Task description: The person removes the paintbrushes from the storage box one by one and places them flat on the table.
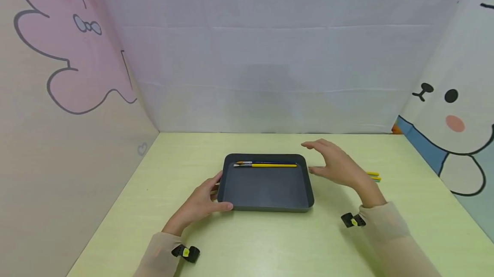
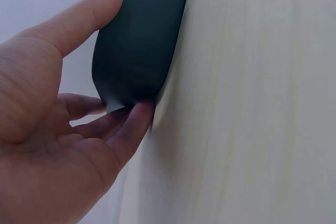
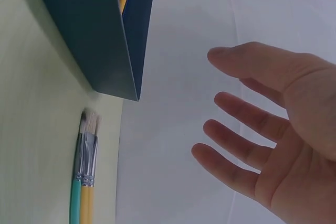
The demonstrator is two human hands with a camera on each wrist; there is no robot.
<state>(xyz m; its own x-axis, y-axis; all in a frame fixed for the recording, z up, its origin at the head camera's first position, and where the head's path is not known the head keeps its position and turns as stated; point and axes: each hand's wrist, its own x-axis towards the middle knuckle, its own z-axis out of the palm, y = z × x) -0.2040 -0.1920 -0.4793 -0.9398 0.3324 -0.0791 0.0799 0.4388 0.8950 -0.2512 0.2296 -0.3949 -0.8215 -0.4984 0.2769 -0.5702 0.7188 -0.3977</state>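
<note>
A dark grey rectangular tray (image 1: 268, 189) lies on the table. Inside it, along the far side, are a yellow-handled paintbrush (image 1: 275, 166) and a dark-handled one (image 1: 278, 163). My left hand (image 1: 198, 203) grips the tray's near left corner; in the left wrist view the thumb is on one wall and the fingers are round the corner. Off the tray's right side, my right hand (image 1: 339, 165) hovers with fingers spread, holding nothing. Below it, beside the tray, more paintbrushes (image 3: 86, 177) with yellow and green handles lie on the table, mostly hidden by that hand in the head view.
The pale yellow-green table (image 1: 262, 242) is bounded at the back by a white cloth wall (image 1: 270, 75). Side panels with cartoon animals rise on the left (image 1: 92, 161) and right (image 1: 463, 152).
</note>
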